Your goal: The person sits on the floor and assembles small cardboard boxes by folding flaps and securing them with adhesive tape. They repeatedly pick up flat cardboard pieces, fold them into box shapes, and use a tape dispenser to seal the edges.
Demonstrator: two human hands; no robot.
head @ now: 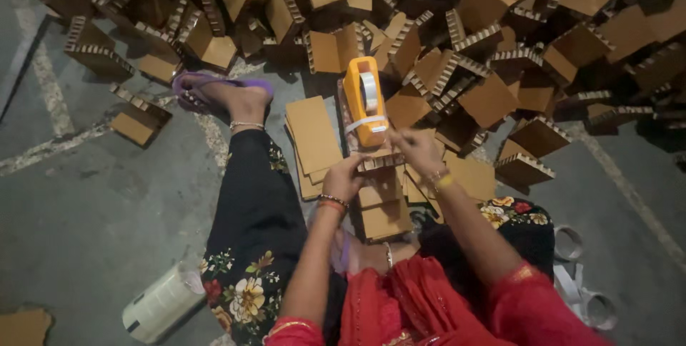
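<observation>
1. Big heap of brown cardboard corner pieces with ridged, corrugated edges, spread across the top of the view on the grey floor.
2. One stray corner piece lying apart at left, near a foot in a purple sandal.
3. White tape roll with a dark end, lying on its side at lower left.
4. Spent tape cores, pale rings, at lower right beside the knee.
5. Stack of flat brown sheets just left of the orange tape dispenser; dispenser upright, white tape wheel on top, white strip hanging at its front.
6. Small brown cardboard piece with a ridged edge, held just under the dispenser, above more flat pieces between the legs.
7. Left hand: fingers curled closed around the piece's left end, bangles at the wrist.
8. Right hand: fingers pinched together at the piece's upper right, close to the tape strip; whether gripping tape or cardboard, cannot tell.
</observation>
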